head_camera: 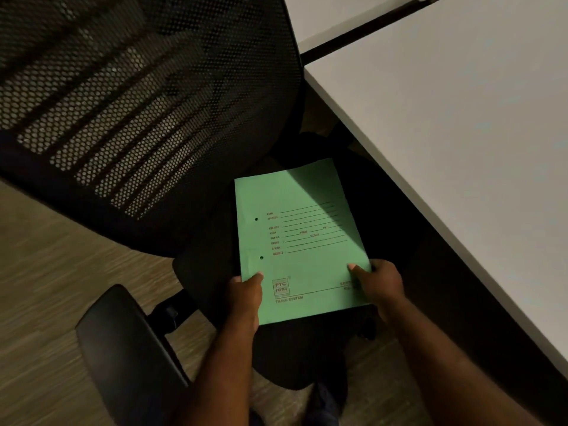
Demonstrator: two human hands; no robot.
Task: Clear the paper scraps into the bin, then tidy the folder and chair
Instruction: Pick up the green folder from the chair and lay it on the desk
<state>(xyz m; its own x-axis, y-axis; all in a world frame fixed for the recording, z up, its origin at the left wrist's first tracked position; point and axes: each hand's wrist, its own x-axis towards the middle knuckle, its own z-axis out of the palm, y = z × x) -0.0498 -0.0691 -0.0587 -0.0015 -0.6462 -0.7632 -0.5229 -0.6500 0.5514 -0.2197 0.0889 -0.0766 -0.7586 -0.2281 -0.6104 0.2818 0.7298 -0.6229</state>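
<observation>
Hands point(310, 290) grip folder point(301, 241) over chair point(147, 118).

Green folder against black chair, white table, brown floor.

The folder point(302, 241) is plain mint green, printed with dark reddish form labels, thin ruled lines and a boxed logo, with two dark punched holes down its left side. The chair point(138, 118) is black, its backrest a mesh of small honeycomb holes crossed by pale slanting stripes. The table point(461, 133) is flat off-white. The floor point(46, 272) is streaky brown wood grain.
</observation>
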